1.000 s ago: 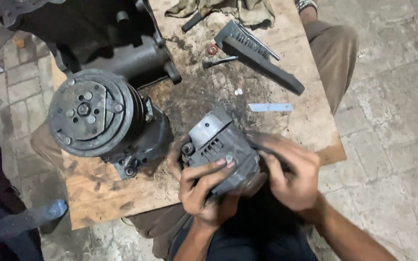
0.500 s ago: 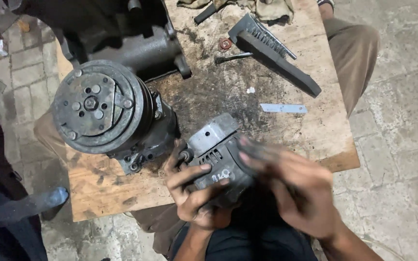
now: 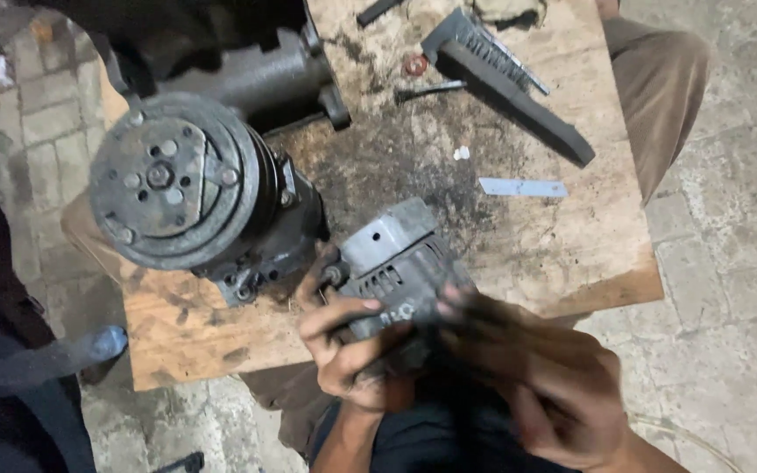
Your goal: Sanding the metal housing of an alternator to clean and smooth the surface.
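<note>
Two hands, left hand point(image 3: 348, 350) gripping grey alternator point(image 3: 396, 267), right hand point(image 3: 554, 385) blurred, stained wooden board point(image 3: 571, 254), paved floor point(image 3: 729, 263)

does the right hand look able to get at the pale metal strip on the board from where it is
Probably yes. The right hand is on the alternator, and the pale metal strip lies flat on the wooden board beyond it, with only bare board between.

On the stained wooden table point(image 3: 571, 254) I see a big pulley-faced compressor point(image 3: 177, 184), a black ribbed plastic part point(image 3: 505, 83), a thin pale metal strip point(image 3: 523, 187), a dark bolt point(image 3: 431, 88) and a small reddish ring point(image 3: 415, 64).
</note>
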